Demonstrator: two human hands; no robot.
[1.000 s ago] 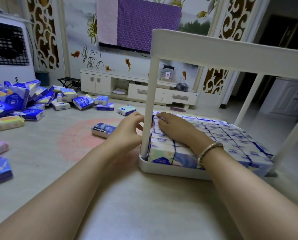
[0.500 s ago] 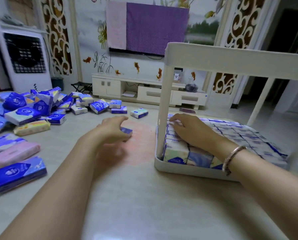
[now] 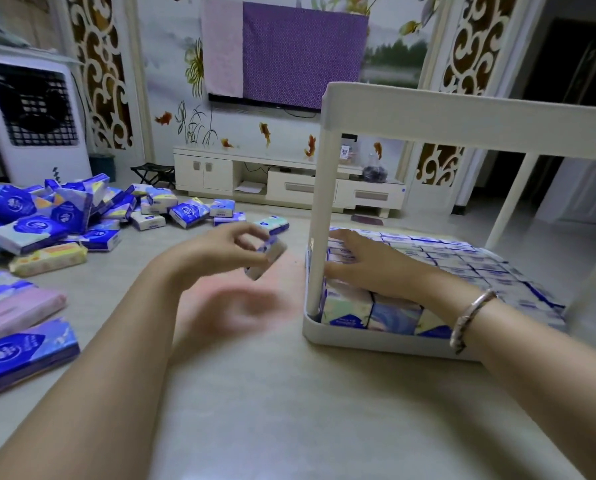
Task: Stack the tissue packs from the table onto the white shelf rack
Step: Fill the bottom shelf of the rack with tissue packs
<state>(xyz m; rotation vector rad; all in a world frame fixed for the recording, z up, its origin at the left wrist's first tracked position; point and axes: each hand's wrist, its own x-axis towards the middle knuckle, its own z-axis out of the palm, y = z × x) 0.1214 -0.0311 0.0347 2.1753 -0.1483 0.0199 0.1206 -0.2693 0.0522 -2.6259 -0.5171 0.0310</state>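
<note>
The fingers [image 3: 246, 237] of the left hand [image 3: 210, 254] are curled round a small tissue pack [image 3: 267, 256], pinching it just above the table [image 3: 289, 410]; the pack is tilted and blurred, so its print cannot be read. The right hand [image 3: 369, 268] lies with straight fingers [image 3: 338, 235] spread flat on the top of the packed rows [image 3: 462, 265] of tissue packs that fill the bottom tray of the white shelf rack [image 3: 369, 341], just behind the rack's near left post [image 3: 320, 220]. A metal bangle [image 3: 471, 315] circles the right wrist above the tray's front rim. The held pack hangs between the two hands, just left of the post and apart from the tray. Farther left on the table a loose heap of blue packs [image 3: 64, 216] lies well apart from the rack, with a yellow pack [image 3: 49, 259] and a pink pack [image 3: 16, 315] nearer the table's left edge.
</note>
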